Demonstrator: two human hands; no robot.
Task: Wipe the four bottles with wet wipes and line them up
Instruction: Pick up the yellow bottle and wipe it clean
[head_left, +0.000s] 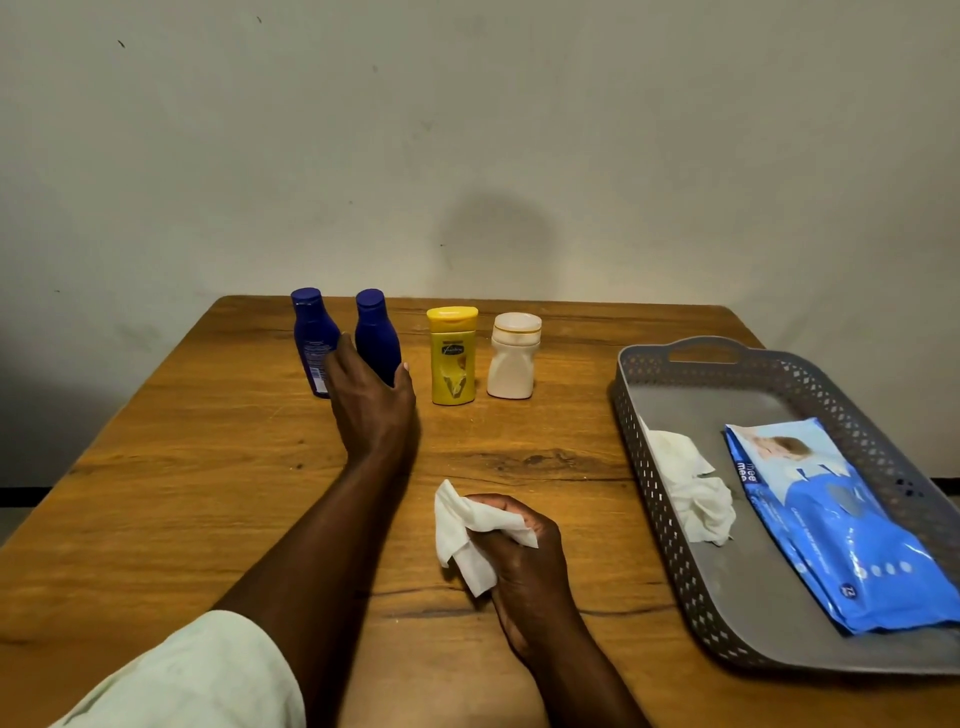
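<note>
Four bottles stood upright in a row at the table's (156, 519) far edge: two blue (311, 338) (378, 332), one yellow (453, 356), one white (513, 356). My left hand (371, 400) gripped the second blue bottle low down, fingers and thumb curled round it. My right hand (519, 545) clutched a wipe (467, 535) near me. Right of that, a grey tray (649, 509) held a crumpled wipe (691, 493) and the wipe pack (841, 530) (blue).
</note>
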